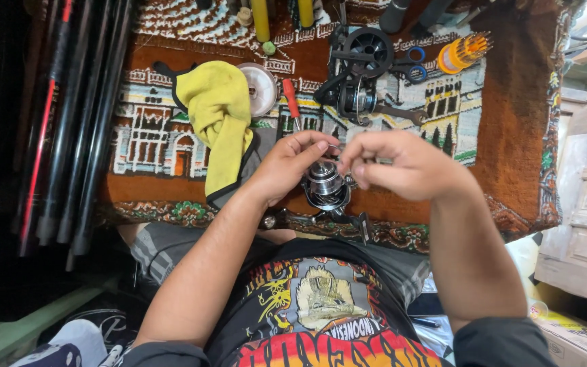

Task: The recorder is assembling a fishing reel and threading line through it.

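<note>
1. The person is holding a shiny metal fishing reel just above the lap, over the near edge of a woven rug.
2. The left hand is gripping its round spool; the right hand is pinching a small part on top, so the job looks only partly done.
3. Farther off are lying a soft yellow cloth and a black reel.

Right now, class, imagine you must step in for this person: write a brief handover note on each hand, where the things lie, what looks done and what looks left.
Left hand: fingers curled over the top of the silver metal fishing reel, steadying it.
Right hand: fingertips pinched at the reel's top; whether they hold a small part is hidden.
The reel sits above the lap, at the near edge of the brown patterned rug.
On the rug: black spinning reel, red-handled screwdriver, yellow cloth, white round spool, blue-handled scissors.
Done: cannot tell.
Left: silver reel is in hand, not set down.
</note>
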